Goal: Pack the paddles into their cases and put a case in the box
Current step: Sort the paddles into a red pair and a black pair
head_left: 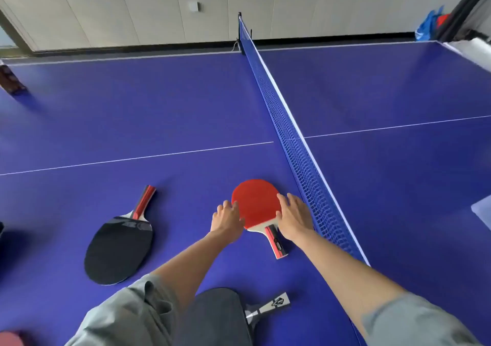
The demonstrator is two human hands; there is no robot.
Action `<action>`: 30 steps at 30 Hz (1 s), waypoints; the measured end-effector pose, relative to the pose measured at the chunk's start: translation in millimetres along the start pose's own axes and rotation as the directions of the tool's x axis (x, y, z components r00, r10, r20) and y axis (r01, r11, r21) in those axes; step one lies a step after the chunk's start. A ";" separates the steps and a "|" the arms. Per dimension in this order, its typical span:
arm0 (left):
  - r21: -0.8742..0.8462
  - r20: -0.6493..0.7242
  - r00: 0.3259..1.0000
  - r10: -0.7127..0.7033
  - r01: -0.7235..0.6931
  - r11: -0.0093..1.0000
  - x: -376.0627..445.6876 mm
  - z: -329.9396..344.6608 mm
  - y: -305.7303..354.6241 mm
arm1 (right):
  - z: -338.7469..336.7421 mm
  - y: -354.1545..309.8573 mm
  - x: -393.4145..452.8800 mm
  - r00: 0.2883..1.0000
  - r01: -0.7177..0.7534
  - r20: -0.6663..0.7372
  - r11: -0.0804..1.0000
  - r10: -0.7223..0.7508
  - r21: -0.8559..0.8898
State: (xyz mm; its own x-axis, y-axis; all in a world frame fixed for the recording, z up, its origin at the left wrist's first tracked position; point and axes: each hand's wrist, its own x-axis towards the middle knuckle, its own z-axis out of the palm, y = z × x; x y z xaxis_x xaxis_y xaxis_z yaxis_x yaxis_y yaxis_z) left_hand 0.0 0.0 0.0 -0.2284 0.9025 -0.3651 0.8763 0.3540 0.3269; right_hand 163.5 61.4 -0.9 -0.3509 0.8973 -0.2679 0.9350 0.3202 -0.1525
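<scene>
Blue table-tennis table (pixel 186 111) fills the frame, its net (pixel 289 133) running down the middle. Lower centre, the red paddle (pixel 256 203) lies flat. Left hand (pixel 227 219) and right hand (pixel 292 216) flank its blade, fingers spread, touching the edges without gripping. It looks light, stiff and thin; the rubber face probably grips, so lifting by the rim or handle suits best.

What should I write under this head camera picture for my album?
Both hands, left and right, reach the red paddle beside the net on the blue table.
</scene>
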 end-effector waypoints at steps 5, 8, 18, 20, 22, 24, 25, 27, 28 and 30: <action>-0.228 -0.034 0.985 -0.168 0.156 0.961 29.4 21.6 5.4 | 24.0 -6.0 28.4 0.988 -0.149 0.073 0.970 0.137 0.193; -0.365 -0.056 0.968 -0.243 0.207 0.908 38.9 32.8 6.6 | 35.4 -7.2 38.0 0.989 -0.149 0.058 0.951 0.138 0.271; -0.592 0.093 0.907 -0.412 0.383 0.709 29.9 33.6 2.7 | 42.4 -13.0 33.9 0.950 -0.233 0.054 0.585 0.306 0.777; -0.646 0.087 0.907 -0.411 0.365 0.670 16.4 32.2 0.5 | 38.2 -13.2 24.4 0.955 -0.210 0.056 0.527 0.293 0.824; -0.697 0.038 0.901 -0.431 0.333 0.635 0.1 28.9 -1.8 | 33.2 -15.7 13.2 0.963 -0.185 0.062 0.475 0.263 0.860; -0.745 -0.028 0.892 -0.451 0.282 0.604 -17.5 21.7 -6.7 | 27.5 -21.4 -0.7 0.974 -0.149 0.060 0.420 0.217 0.895; -0.765 -0.053 0.891 -0.452 0.255 0.592 -27.2 18.0 -10.8 | 25.2 -25.8 -8.1 0.980 -0.132 0.058 0.398 0.192 0.908; -0.787 -0.087 0.893 -0.442 0.210 0.580 -49.2 11.8 -21.2 | 22.2 -37.8 -24.2 0.987 -0.112 0.066 0.333 0.149 0.936; -0.786 -0.103 0.893 -0.439 0.197 0.586 -61.9 9.6 -26.9 | 21.3 -45.0 -32.8 0.989 -0.109 0.073 0.293 0.132 0.950; -0.762 -0.139 0.882 -0.451 0.195 0.617 -86.8 8.1 -38.5 | 22.2 -60.3 -48.7 0.991 -0.103 0.081 0.232 0.103 0.967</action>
State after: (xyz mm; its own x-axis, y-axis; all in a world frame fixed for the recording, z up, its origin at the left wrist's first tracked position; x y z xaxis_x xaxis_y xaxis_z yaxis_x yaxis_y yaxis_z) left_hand -10.5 -94.0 12.1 -0.6553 0.6705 -0.3479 0.1729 0.5816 0.7949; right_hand 123.1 -8.3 0.3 -0.2557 0.8980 -0.3581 0.2038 -0.3121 -0.9279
